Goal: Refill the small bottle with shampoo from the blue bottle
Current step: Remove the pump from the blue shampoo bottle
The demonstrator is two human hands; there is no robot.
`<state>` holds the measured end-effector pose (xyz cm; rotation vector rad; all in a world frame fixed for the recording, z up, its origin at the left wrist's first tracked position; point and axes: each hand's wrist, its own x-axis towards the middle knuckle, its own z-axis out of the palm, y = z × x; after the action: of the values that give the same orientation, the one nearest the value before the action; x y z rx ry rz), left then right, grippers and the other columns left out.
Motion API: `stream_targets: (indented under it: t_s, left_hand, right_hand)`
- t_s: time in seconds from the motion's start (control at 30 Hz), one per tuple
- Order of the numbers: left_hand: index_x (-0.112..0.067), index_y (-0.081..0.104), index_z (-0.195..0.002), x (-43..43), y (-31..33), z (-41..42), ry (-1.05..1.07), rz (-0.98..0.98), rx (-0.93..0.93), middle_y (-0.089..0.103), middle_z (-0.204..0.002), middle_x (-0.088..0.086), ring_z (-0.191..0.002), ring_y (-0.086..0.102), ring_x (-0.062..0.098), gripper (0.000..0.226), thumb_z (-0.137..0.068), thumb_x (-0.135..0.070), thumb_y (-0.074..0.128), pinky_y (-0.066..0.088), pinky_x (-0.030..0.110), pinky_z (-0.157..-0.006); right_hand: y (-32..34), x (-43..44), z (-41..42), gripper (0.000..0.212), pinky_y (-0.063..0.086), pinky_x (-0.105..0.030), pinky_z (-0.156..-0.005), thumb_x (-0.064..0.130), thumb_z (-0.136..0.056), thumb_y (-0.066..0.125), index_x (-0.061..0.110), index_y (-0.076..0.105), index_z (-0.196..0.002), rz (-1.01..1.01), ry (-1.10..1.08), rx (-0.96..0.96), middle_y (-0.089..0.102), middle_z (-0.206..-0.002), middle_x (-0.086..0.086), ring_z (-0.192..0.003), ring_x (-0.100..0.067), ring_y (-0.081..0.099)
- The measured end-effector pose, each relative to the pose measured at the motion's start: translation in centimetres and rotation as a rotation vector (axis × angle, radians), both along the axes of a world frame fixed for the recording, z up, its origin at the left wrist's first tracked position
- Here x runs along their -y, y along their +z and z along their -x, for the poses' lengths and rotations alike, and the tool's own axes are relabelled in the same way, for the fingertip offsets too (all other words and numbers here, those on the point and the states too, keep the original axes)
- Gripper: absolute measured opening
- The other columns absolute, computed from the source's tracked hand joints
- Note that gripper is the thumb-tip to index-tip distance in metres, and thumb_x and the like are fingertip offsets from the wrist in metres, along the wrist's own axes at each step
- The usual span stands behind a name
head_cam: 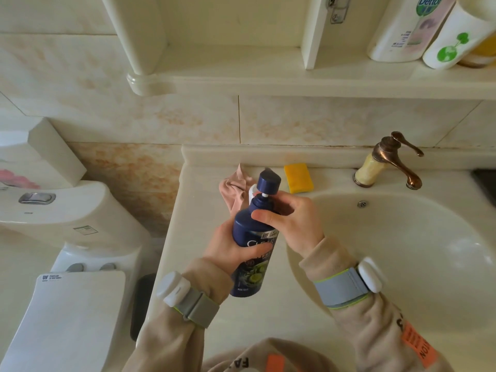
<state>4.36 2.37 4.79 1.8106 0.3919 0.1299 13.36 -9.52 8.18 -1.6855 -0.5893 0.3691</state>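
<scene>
The blue bottle (pixel 251 237) is smooth, glossy dark plastic, its pump cap (pixel 268 181) a slightly more matt plastic. At its eleven o'clock lies a soft pink cloth (pixel 234 187) in matt folds, and at one o'clock a yellow sponge (pixel 298 178), seemingly coarse-pored; the tap (pixel 389 162) at two o'clock is polished coppery metal on a stone-like cream body. The basin (pixel 402 251) at three o'clock and the toilet (pixel 80 218) at nine o'clock are glossy cream-white ceramic, and the sleeves (pixel 171 342) are fleecy matt cloth.
</scene>
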Motion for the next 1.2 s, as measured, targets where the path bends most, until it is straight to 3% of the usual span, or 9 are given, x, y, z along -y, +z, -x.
stream_targets:
  t_s: [0.2,0.33,0.43,0.5,0.57,0.73,0.87,0.97,1.2]
  left_hand:
    - [-0.035,0.062,-0.088,-0.2,-0.3,0.0,-0.101,0.136,0.039,0.073,-0.078,-0.013,-0.082,0.068,0.015,0.046,-0.044,-0.040,0.075,0.057,0.034,-0.079]
    - [-0.034,0.060,-0.093,0.3,-0.4,-0.3,-0.057,0.099,0.087,0.071,-0.080,-0.015,-0.080,0.067,0.005,0.050,-0.046,-0.040,0.075,0.055,0.022,-0.074]
    - [-0.037,0.056,-0.096,0.3,-0.1,-0.5,-0.047,0.023,0.109,0.069,-0.087,-0.014,-0.082,0.066,0.005,0.051,-0.048,-0.044,0.074,0.055,0.022,-0.076]
    - [-0.038,0.054,-0.097,0.3,-0.1,-0.5,-0.042,0.016,0.101,0.068,-0.090,-0.012,-0.083,0.066,0.007,0.053,-0.048,-0.046,0.073,0.056,0.024,-0.077]
    - [-0.038,0.054,-0.098,0.3,-0.1,-0.4,-0.040,0.026,0.093,0.069,-0.091,-0.011,-0.083,0.067,0.007,0.055,-0.047,-0.046,0.073,0.055,0.023,-0.077]
    - [-0.037,0.056,-0.095,0.3,-0.3,-0.2,-0.068,0.042,0.078,0.069,-0.089,-0.009,-0.084,0.068,0.014,0.050,-0.048,-0.044,0.073,0.057,0.029,-0.078]
    - [-0.035,0.059,-0.093,0.3,-0.5,-0.2,-0.092,0.072,0.080,0.072,-0.082,-0.011,-0.082,0.068,0.014,0.048,-0.048,-0.041,0.074,0.057,0.031,-0.078]
    - [-0.032,0.059,-0.094,0.3,-0.6,-0.2,-0.083,0.070,0.063,0.070,-0.088,-0.005,-0.084,0.068,0.017,0.049,-0.048,-0.043,0.074,0.057,0.034,-0.079]
    - [-0.030,0.058,-0.096,0.0,-0.6,-0.3,-0.039,0.030,0.050,0.070,-0.091,-0.004,-0.086,0.068,0.017,0.054,-0.047,-0.047,0.074,0.056,0.035,-0.081]
  right_hand:
    - [1.0,1.1,-0.4,0.035,0.045,-0.014,-0.086,0.009,-0.080,0.058,0.030,0.059,-0.107,-0.073,0.314,-0.070,0.070,-0.097,0.022,-0.100,-0.002,0.063]
    - [0.7,1.1,-0.6,0.041,0.043,-0.031,-0.100,0.031,-0.076,0.063,0.024,0.057,-0.116,-0.020,0.286,-0.019,0.064,-0.118,0.002,-0.116,-0.015,0.057]
    - [0.4,0.6,-0.3,0.059,0.048,-0.036,-0.095,0.043,-0.058,0.076,0.021,0.061,-0.110,-0.001,0.145,0.001,0.068,-0.109,0.001,-0.105,-0.015,0.062]
    - [0.1,0.5,-0.4,0.050,0.051,-0.034,-0.089,0.041,-0.053,0.080,0.034,0.064,-0.099,-0.006,0.058,0.016,0.070,-0.096,0.009,-0.097,-0.013,0.064]
    - [0.2,0.4,-0.4,0.041,0.051,-0.030,-0.086,0.039,-0.055,0.079,0.043,0.062,-0.091,-0.011,0.059,0.039,0.070,-0.091,0.014,-0.093,-0.012,0.065]
    - [0.4,0.6,-0.4,0.039,0.048,-0.015,-0.079,0.019,-0.064,0.074,0.035,0.057,-0.095,-0.045,0.166,0.004,0.070,-0.082,0.024,-0.086,0.001,0.064]
    - [0.6,1.0,-0.4,0.039,0.046,-0.017,-0.085,0.006,-0.076,0.061,0.024,0.053,-0.110,-0.089,0.291,-0.085,0.071,-0.097,0.017,-0.098,-0.004,0.064]
    - [0.5,1.0,-0.3,0.041,0.046,-0.028,-0.096,0.023,-0.076,0.061,0.023,0.052,-0.116,-0.050,0.291,-0.052,0.065,-0.113,0.002,-0.110,-0.013,0.059]
    - [0.4,0.3,-0.4,0.044,0.054,-0.035,-0.087,0.041,-0.051,0.078,0.037,0.060,-0.091,-0.020,0.057,0.023,0.068,-0.091,0.010,-0.095,-0.018,0.066]
